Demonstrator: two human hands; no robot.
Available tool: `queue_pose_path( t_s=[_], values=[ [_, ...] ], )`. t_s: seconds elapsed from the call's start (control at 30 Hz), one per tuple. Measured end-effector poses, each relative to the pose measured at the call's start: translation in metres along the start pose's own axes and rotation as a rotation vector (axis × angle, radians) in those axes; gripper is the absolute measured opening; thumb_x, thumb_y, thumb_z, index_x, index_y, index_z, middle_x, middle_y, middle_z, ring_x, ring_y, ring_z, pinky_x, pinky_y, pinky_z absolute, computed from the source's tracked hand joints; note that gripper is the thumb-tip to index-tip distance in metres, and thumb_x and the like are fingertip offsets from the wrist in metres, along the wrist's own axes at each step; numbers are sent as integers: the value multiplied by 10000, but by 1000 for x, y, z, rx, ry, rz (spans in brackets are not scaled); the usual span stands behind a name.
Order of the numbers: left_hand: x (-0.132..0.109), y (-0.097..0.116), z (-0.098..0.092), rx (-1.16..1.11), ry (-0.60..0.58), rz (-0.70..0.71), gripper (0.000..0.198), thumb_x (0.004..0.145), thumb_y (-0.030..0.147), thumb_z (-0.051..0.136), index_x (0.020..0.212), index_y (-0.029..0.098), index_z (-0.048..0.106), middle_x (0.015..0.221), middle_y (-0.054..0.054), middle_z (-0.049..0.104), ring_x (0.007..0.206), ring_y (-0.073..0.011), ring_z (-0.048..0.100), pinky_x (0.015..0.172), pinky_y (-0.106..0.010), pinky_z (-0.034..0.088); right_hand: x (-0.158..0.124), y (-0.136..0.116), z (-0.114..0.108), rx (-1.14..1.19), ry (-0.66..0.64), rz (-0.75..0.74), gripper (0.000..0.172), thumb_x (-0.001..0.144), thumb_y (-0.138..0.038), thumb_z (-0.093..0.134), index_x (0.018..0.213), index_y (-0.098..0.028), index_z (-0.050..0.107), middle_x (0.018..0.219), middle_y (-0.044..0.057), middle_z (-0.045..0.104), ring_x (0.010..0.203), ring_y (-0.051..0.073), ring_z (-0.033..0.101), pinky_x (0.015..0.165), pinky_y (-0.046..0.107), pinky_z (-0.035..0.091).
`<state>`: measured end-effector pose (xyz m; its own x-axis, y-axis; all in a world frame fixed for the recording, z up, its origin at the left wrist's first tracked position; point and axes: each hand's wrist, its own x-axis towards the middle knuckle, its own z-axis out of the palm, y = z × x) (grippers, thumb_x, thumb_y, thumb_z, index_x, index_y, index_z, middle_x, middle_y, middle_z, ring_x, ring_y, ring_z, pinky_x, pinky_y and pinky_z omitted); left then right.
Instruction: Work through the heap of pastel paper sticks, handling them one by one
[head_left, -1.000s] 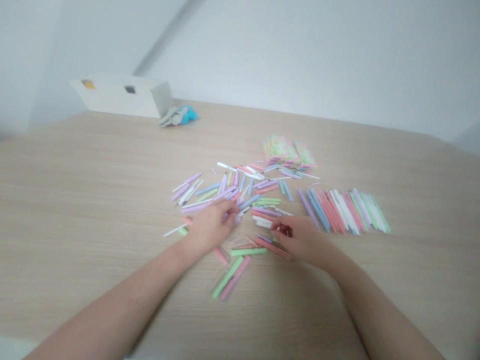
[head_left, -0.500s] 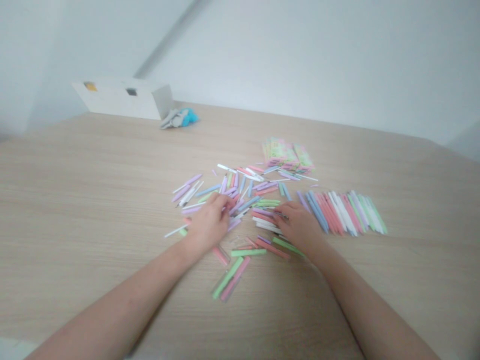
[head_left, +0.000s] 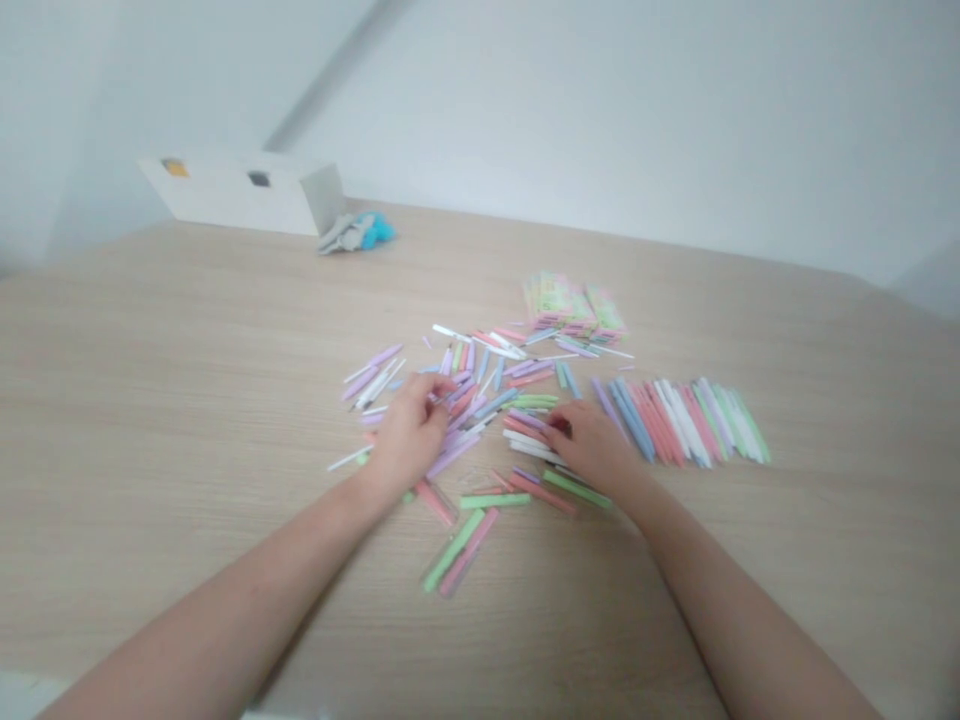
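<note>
At the far left, a white box (head_left: 240, 195) sits at the back of the light wood surface (head_left: 187, 400), with a grey and blue cloth bundle (head_left: 355, 233) just beside it. The left hand (head_left: 410, 432) curves in a narrow grip at the edge of a loose scatter of pastel plastic sticks (head_left: 469, 400); whether it holds one cannot be told. The scatter spreads between and in front of both hands. The right hand (head_left: 589, 447) presses a narrow grip onto pink and white sticks, its hold equally unclear. Behind it lies a stack of printed packets (head_left: 574, 307), and to its right pastel sticks lie side by side in a neat row (head_left: 679, 422).
</note>
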<state>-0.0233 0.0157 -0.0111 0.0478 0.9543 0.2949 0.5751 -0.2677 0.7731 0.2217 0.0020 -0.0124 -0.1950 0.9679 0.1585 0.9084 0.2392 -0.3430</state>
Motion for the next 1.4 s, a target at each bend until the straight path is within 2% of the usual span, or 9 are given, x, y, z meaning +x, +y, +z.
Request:
queue_pose_path(
  t_s=[0.23,0.33,0.5,0.6,0.67,0.8,1.07,1.3,1.4],
  values=[
    [-1,0,2,-111,-53,14,178,818,195,497,987,179,551,835,-1,543,618,-114,470,590,-241,373,-6,-5,-9,187,95,16,120,863,-267,504,857,-164,566,828,51,604,759,161,541,677,274,395],
    [-4,3,4,-274,-161,43,228,846,260,517,1059,181,537,848,-5,533,644,-111,478,581,-223,373,-13,-19,-18,486,-20,23,151,869,-319,511,876,-175,556,719,-2,570,634,119,523,576,236,393],
    [-13,13,4,-576,-440,75,419,859,289,544,1261,206,462,883,-18,544,638,-96,469,542,-198,361,-22,-41,-23,927,-222,115,214,803,-378,603,842,-171,563,616,-50,514,459,59,432,427,189,347],
    [-17,18,2,-643,-497,85,320,860,281,558,1164,183,538,752,9,527,570,-77,433,492,-180,334,-23,-46,-22,1048,-249,137,224,761,-371,656,843,-176,583,624,-49,539,467,58,466,445,190,399],
    [-17,20,0,-663,-500,82,236,863,292,560,1062,165,579,664,28,493,515,-65,403,452,-173,312,-23,-46,-22,1112,-249,128,223,749,-339,673,890,-183,601,681,-34,581,523,70,528,500,203,458],
    [-14,22,-1,-752,-452,-1,230,852,338,573,984,151,557,632,35,500,445,-54,390,389,-171,289,-23,-40,-23,1162,-220,66,260,754,-261,670,997,-191,609,735,-9,637,636,103,619,606,234,525],
    [-10,24,-3,-816,-372,-38,222,851,358,570,820,138,550,491,68,472,375,-35,360,363,-152,271,-26,-42,-25,1117,-149,11,192,798,-270,637,968,-182,624,758,19,685,616,111,654,595,242,551],
    [-10,23,-2,-847,-344,-41,271,832,313,593,1047,161,533,584,64,510,397,-42,396,365,-160,273,-27,-48,-27,1110,-147,81,208,766,-325,672,912,-183,628,734,17,696,639,131,671,612,268,557],
    [-10,24,-2,-852,-356,-55,233,827,309,602,990,155,542,571,65,496,394,-38,389,364,-159,272,-27,-48,-27,1102,-135,91,211,758,-338,676,892,-184,623,744,23,699,646,137,674,615,275,560]
  ],
)
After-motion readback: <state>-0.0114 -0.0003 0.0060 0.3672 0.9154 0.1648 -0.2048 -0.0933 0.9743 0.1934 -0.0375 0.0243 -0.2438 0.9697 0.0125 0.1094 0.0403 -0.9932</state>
